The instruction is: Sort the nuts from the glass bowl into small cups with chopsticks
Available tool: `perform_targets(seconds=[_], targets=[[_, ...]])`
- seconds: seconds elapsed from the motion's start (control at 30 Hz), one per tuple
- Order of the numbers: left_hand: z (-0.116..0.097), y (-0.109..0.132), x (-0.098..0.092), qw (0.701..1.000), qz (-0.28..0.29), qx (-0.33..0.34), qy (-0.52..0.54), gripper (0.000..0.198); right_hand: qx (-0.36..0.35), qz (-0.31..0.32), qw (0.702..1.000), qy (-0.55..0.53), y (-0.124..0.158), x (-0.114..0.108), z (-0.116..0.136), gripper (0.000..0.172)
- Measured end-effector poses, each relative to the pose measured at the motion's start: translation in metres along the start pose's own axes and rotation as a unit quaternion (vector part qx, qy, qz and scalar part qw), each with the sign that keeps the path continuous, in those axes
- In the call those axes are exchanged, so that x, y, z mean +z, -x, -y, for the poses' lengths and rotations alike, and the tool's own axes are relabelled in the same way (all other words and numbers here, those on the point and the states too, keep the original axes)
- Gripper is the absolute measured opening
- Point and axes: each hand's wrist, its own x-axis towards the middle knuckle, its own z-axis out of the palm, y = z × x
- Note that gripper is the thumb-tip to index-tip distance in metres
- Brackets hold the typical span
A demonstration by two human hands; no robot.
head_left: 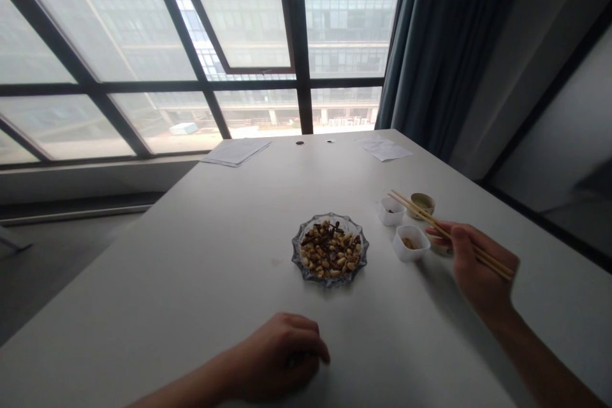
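My right hand (478, 264) grips a pair of wooden chopsticks (425, 213), their tips above a small white square cup (392, 211) with a few dark bits in it. Nearer to me stands another white cup (401, 248) holding brownish pieces. A small round bowl (422, 204) sits behind the chopsticks, and a second one (440, 247) is partly covered by my fingers. My left hand (289, 357) rests on the table, fingers loosely curled, with nothing visible in it. Beyond it is a scalloped glass dish (299, 268) of mixed nuts and dark pieces (329, 248).
The white table (229, 255) stretches toward a large window (248, 13). Sheets of paper (236, 153) lie at its far left corner, and more paper (386, 148) at the far right. A dark curtain (440, 44) hangs beside the window.
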Motion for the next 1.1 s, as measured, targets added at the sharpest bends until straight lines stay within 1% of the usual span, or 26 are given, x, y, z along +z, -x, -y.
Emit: perform_targets(seconds=[0.07,0.1,0.17,0.27,0.37,0.47,0.63,0.8,0.97,1.1], targets=[[0.000,0.000,0.000,1.000,0.002,0.001,0.000,0.024,-0.015,0.032,0.999,-0.031,0.006,0.005,-0.004,0.022],[0.000,0.000,0.000,1.000,0.002,0.001,0.000,0.024,-0.023,0.058,0.997,-0.044,0.009,0.008,-0.006,0.020],[0.000,0.000,0.000,1.000,0.003,0.002,0.001,0.024,-0.040,0.120,0.990,-0.059,0.016,0.016,-0.006,0.019],[0.000,-0.001,-0.001,1.000,0.003,0.005,0.002,0.022,-0.071,0.208,0.973,-0.064,0.025,0.029,0.000,0.021],[0.000,-0.001,-0.001,1.000,0.001,0.006,0.003,0.023,-0.091,0.255,0.961,-0.058,0.029,0.040,0.007,0.019],[0.000,-0.001,0.000,1.000,0.000,0.005,0.005,0.024,-0.074,0.268,0.960,-0.045,0.030,0.047,0.008,0.020],[0.001,-0.001,0.000,1.000,-0.002,0.005,0.006,0.024,-0.046,0.282,0.957,-0.048,0.030,0.051,0.003,0.022],[0.001,0.000,0.001,1.000,0.001,0.004,0.004,0.026,-0.044,0.265,0.962,-0.054,0.035,0.053,0.000,0.024],[0.001,-0.001,0.001,1.000,0.004,0.004,0.000,0.022,-0.067,0.246,0.966,-0.036,0.035,0.051,0.005,0.023],[0.001,-0.001,0.000,1.000,0.005,0.006,0.001,0.022,-0.088,0.257,0.962,-0.038,0.030,0.049,0.008,0.022]])
